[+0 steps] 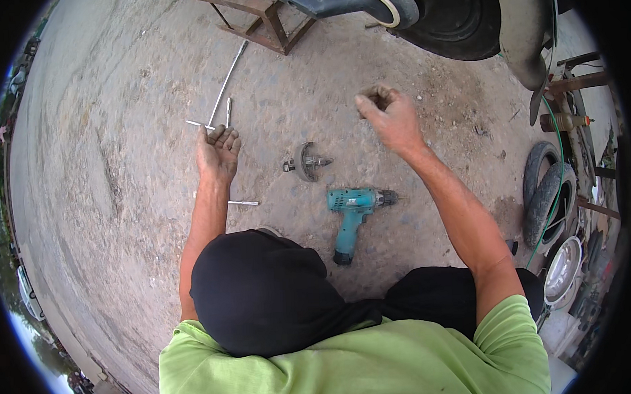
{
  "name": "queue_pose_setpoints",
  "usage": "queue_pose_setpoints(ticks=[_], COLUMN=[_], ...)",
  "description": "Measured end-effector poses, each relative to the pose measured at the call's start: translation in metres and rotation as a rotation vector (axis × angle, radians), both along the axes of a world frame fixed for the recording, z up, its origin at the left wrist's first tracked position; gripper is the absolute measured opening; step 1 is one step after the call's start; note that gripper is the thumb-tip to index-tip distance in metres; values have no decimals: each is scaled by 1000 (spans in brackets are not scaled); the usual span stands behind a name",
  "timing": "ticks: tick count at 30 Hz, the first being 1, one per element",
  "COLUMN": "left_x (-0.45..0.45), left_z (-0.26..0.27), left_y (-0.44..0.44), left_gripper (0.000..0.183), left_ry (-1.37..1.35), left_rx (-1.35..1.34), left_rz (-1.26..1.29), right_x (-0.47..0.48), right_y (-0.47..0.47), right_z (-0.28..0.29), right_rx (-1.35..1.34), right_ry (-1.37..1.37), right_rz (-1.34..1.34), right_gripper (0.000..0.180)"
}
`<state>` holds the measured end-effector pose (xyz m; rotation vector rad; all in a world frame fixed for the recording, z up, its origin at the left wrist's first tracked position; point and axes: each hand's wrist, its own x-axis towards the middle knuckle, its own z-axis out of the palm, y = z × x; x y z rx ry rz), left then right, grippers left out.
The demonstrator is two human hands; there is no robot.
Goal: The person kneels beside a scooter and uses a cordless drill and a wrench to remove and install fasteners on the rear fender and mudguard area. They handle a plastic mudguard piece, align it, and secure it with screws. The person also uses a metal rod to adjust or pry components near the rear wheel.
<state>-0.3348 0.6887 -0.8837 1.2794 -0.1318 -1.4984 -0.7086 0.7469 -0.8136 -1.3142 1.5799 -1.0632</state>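
My left hand (219,153) is palm up with its fingers loosely curled and nothing visible in the palm. Its fingertips overlap the near end of a long T-handle wrench (227,84) in the picture; contact cannot be told. A shorter metal tool (229,111) shows just beyond these fingers, and a metal rod (244,203) sticks out beside my left forearm. My right hand (388,113) is raised further right, fingers curled towards the thumb; whatever may be between them is hidden. Between my arms lie a curved metal part resembling a brake shoe (308,162) and a teal cordless drill (351,211), its chuck pointing right.
A rusty metal stand (273,26) is ahead, beside part of a motor scooter (445,20). Two tyres (550,204), a wheel rim (563,271) and a green hose (559,178) are at the right. A bottle (563,121) is near a metal frame. The ground (110,152) is rough concrete.
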Motion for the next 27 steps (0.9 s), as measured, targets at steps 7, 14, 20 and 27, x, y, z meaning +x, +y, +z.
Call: queue_pose_setpoints(ticks=[7,14,20,27], left_x=[-99,-122,-134,-136], left_z=[21,27,7,19], left_y=[57,65,87,86], left_gripper=[75,72,68,57], left_ry=[297,316,293,-59], left_rx=[-23,-136,-162,-222], left_rz=[-336,-583,-704,-740], right_x=[75,74,71,36], right_y=[33,36,46,32], right_z=[-15,-32,-56,-39], right_rx=[56,8,84,279], right_ry=[298,492,560,410], right_rz=[383,364,343,284], right_gripper=[40,32,31,36])
